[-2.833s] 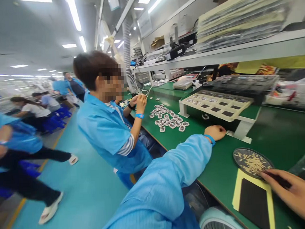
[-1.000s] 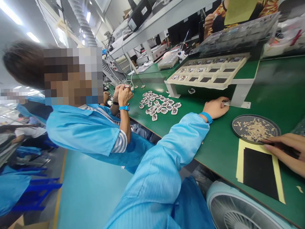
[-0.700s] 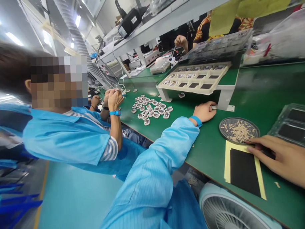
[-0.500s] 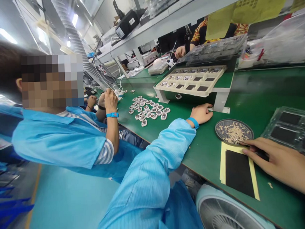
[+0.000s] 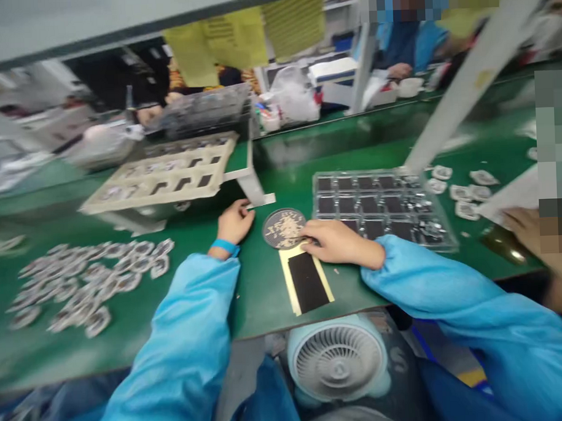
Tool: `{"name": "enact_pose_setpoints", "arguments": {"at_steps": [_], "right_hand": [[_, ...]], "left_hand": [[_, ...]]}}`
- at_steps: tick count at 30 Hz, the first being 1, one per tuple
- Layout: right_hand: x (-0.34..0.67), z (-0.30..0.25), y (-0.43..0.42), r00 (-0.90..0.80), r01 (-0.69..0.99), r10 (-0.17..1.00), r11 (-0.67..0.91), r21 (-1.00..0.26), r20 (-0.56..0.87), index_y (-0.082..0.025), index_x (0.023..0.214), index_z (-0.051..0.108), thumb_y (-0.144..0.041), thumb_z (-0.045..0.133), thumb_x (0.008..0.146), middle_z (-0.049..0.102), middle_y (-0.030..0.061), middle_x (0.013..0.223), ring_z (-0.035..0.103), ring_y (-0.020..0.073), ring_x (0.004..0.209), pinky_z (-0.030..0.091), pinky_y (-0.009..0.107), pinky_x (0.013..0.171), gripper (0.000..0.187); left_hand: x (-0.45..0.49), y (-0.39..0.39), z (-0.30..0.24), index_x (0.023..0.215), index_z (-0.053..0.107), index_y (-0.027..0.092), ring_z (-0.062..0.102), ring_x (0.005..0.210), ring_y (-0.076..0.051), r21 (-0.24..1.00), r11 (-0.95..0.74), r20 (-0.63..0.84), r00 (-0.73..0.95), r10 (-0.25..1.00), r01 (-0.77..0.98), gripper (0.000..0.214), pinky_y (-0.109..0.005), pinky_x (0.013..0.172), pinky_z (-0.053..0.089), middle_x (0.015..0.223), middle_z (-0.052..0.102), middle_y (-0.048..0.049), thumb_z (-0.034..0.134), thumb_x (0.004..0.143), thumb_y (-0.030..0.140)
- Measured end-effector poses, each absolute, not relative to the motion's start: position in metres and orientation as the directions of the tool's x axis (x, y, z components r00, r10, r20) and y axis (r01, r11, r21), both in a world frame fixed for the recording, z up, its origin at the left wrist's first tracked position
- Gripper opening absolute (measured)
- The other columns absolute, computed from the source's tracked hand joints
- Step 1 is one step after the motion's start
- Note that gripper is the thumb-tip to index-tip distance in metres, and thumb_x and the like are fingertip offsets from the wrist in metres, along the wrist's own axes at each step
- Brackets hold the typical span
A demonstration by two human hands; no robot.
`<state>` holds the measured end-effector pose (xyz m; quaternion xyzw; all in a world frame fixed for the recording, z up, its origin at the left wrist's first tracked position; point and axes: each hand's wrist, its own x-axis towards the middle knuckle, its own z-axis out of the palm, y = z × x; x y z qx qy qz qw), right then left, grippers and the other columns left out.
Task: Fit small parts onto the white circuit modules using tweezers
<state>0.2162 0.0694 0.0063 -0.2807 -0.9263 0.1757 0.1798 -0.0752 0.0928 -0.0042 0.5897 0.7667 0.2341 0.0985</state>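
Note:
My left hand [image 5: 236, 221] lies on the green bench beside the white foot [image 5: 263, 200] of a stand, its fingers loosely bent and holding nothing that I can see. My right hand [image 5: 332, 240] is closed on thin dark tweezers, mostly hidden by the fingers, at the near right rim of a round dark dish [image 5: 270, 232]. Small beige pieces [image 5: 291, 225] are heaped in that dish. Just below it, a black sheet [image 5: 307, 283] lies on yellow paper [image 5: 289, 284], close under my right fingers.
A clear compartment tray [image 5: 430, 245] with black pads and small parts lies right. Many white-rimmed parts [image 5: 96, 272] spread left. A cream tray [image 5: 201, 187] rests on the raised stand. A fan [image 5: 339, 362] stands below the bench edge. A co-worker's hand [image 5: 524, 229] is far right.
The view has swung right, so the co-worker on the left is out of sight and the whole clear tray shows. Both my hands stay at about the same places on the bench.

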Motion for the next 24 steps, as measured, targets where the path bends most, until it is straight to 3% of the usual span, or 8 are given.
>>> {"name": "enact_pose_setpoints", "arguments": {"at_steps": [9, 15, 24], "right_hand": [[0.218, 0.005, 0.07, -0.783, 0.438, 0.579, 0.772, -0.462, 0.227, -0.02, 0.114, 0.07, -0.025, 0.059, 0.095, 0.071, 0.0064, 0.11, 0.064, 0.0203, 0.095, 0.044, 0.031, 0.077, 0.023], [0.219, 0.006, 0.074, -0.792, 0.461, 0.583, 0.765, -0.45, 0.181, -0.02, 0.119, 0.068, -0.031, 0.056, 0.098, 0.07, 0.0074, 0.117, 0.065, 0.0215, 0.097, 0.045, 0.032, 0.075, 0.027], [0.218, 0.009, 0.074, -0.797, 0.459, 0.585, 0.75, -0.476, 0.153, -0.02, 0.119, 0.067, -0.032, 0.055, 0.099, 0.069, 0.006, 0.119, 0.065, 0.0213, 0.102, 0.046, 0.031, 0.073, 0.026]], "left_hand": [[-0.111, 0.107, -0.033, 0.12, 0.064, 0.029, 0.062, 0.073, -0.016, 0.426, 0.139, 0.216, -0.25, 0.944, 0.894, 0.044, -0.026, 0.073, 0.05, 0.082, 0.068, 0.006, 0.058, 0.08, 0.046], [-0.109, 0.109, -0.029, 0.107, 0.055, 0.044, 0.058, 0.07, -0.011, 0.466, 0.148, 0.19, -0.263, 0.946, 0.872, 0.03, -0.021, 0.072, 0.045, 0.068, 0.057, 0.0209, 0.056, 0.079, 0.053], [-0.099, 0.107, -0.018, 0.098, 0.052, 0.046, 0.056, 0.071, -0.01, 0.459, 0.214, 0.143, -0.31, 0.94, 0.862, 0.03, -0.019, 0.07, 0.042, 0.059, 0.053, 0.0272, 0.051, 0.071, 0.059]]}}
